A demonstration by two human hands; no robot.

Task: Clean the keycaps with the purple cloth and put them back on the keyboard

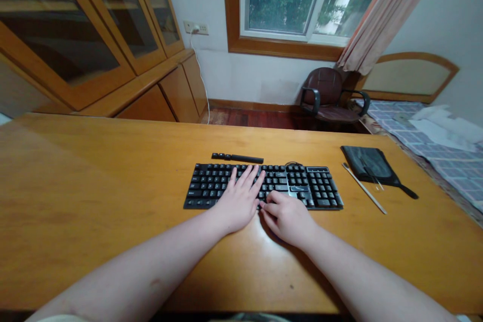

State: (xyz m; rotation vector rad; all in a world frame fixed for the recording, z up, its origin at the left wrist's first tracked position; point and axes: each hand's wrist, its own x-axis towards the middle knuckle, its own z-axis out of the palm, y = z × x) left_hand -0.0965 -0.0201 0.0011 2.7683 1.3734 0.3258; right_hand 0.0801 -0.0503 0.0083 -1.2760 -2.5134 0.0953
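Observation:
A black keyboard (302, 183) lies in the middle of a wooden desk (94, 191). My left hand (239, 201) rests flat on its keys, fingers stretched out and slightly spread. My right hand (287, 217) sits at the keyboard's front edge with its fingers curled and pressed together at the bottom row; I cannot make out anything in them. A row of loose black keycaps and a black bar (237, 158) lie just behind the keyboard.
A black pouch (368, 163) with a thin tool on it lies at the right, a long pale stick (364, 187) beside it. Wooden cabinets stand at the left, an office chair (328, 95) under the window, a bed at the far right.

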